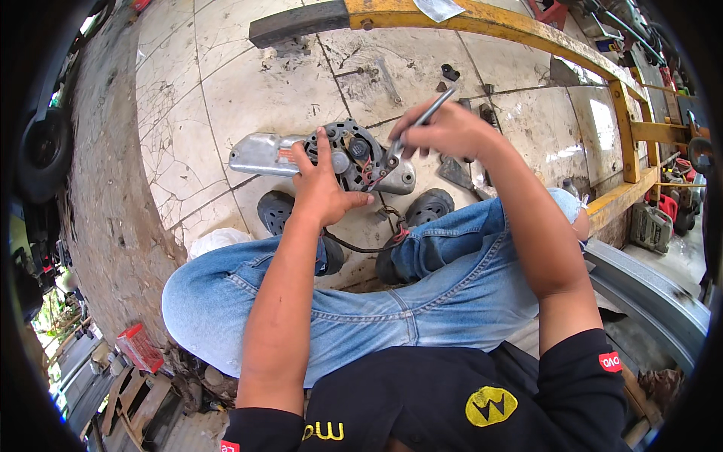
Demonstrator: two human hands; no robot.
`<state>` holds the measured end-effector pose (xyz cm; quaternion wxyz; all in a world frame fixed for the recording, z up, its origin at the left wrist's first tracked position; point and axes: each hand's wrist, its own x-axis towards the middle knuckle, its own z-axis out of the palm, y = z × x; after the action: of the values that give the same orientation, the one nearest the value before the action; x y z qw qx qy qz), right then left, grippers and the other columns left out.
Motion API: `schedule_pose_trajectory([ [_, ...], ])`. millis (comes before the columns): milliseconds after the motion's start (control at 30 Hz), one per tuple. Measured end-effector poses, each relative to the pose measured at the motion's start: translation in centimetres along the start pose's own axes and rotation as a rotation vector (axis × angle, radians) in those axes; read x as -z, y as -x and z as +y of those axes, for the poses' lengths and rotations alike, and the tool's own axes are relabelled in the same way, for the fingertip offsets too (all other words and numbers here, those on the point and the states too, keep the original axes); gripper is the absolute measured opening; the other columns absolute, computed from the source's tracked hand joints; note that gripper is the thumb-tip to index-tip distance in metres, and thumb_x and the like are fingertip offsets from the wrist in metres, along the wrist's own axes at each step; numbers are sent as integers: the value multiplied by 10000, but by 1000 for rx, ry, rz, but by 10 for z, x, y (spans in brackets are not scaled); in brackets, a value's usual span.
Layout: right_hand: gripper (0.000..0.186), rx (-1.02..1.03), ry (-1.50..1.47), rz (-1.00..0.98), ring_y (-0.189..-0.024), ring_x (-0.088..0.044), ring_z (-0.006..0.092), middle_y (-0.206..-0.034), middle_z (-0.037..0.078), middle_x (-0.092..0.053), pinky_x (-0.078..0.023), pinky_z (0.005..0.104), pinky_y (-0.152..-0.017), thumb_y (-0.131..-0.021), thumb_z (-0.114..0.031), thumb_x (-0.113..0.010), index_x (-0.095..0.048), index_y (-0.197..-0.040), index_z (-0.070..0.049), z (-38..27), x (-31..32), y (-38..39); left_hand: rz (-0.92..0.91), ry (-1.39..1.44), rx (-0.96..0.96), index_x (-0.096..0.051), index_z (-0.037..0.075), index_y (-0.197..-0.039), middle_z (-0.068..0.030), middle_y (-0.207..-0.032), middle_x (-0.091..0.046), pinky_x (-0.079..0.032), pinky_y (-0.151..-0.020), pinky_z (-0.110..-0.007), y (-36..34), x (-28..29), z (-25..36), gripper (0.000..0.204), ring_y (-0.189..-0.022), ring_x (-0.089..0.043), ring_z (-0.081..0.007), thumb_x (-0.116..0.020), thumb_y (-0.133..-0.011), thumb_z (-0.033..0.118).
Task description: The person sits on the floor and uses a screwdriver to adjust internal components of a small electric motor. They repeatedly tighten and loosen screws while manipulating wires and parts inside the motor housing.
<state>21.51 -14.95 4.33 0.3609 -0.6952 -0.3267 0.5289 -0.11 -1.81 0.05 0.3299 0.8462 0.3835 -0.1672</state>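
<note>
A silvery metal engine cover (256, 156) lies on the floor tiles before my feet, with a round black stator (341, 129) and coloured wires on its upper side. My left hand (322, 184) rests on the left part of the stator, fingers and thumb spread and touching it. In my right hand (444, 132) is a slim grey metal hand tool (434, 108), held slanted with its lower end at the right side of the stator. My fingers partly hide the tool, so its exact kind is unclear. A dark wire harness (354, 247) runs from the cover toward my legs.
A yellow and black metal frame (482, 16) spans the far side and right. Small dark parts (450, 72) and a flat dark piece (454, 172) lie right of the cover. My shoes (429, 206) are close to its near edge. A red box (140, 348) is at lower left.
</note>
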Motion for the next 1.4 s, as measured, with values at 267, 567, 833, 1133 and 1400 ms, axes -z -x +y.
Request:
schedule_pose_trajectory([
  [267, 281, 70, 54, 75, -718, -691, 117, -872, 71, -746, -520, 267, -632, -877, -158, -627, -725, -1088, -1, 3, 2, -5, -8, 4, -16, 46, 188, -1623, -341, -1587, 1, -381, -1132, -501, 0, 0, 0, 1511, -1337, -369, -590, -979, -540, 434],
  [567, 277, 72, -26, 94, -636, -630, 106, -842, 106, -754, -496, 254, -561, -869, -164, -625, -724, -1062, 9, 8, 2, -6, 13, -11, -29, 34, 187, -1623, -335, -1586, -8, -387, -1125, -506, -1, -2, 0, 1509, -1332, -373, -590, -980, -533, 435],
  [833, 271, 34, 37, 165, -640, -650, 122, -832, 113, -750, -527, 273, -579, -872, -119, -599, -727, -1077, 5, 4, 12, -7, 30, -39, -24, 50, 165, -1619, -311, -1569, -45, -389, -1129, -501, -1, -3, 0, 1535, -1328, -399, -571, -984, -518, 434],
  [1133, 265, 26, 78, 116, -644, -645, 106, -826, 89, -753, -503, 263, -582, -873, -149, -619, -733, -1067, -9, 9, 8, -5, 12, -15, -12, 46, 179, -1622, -325, -1583, -2, -389, -1119, -509, 0, -2, 1, 1504, -1320, -385, -587, -979, -546, 413],
  [1400, 279, 2, 60, 148, -763, -680, 109, -829, 81, -752, -515, 272, -642, -866, -157, -605, -730, -1061, -2, 4, 5, -1, -8, -13, 16, 52, 174, -1621, -307, -1583, -15, -393, -1117, -506, 3, 1, 6, 1507, -1312, -385, -579, -980, -547, 405],
])
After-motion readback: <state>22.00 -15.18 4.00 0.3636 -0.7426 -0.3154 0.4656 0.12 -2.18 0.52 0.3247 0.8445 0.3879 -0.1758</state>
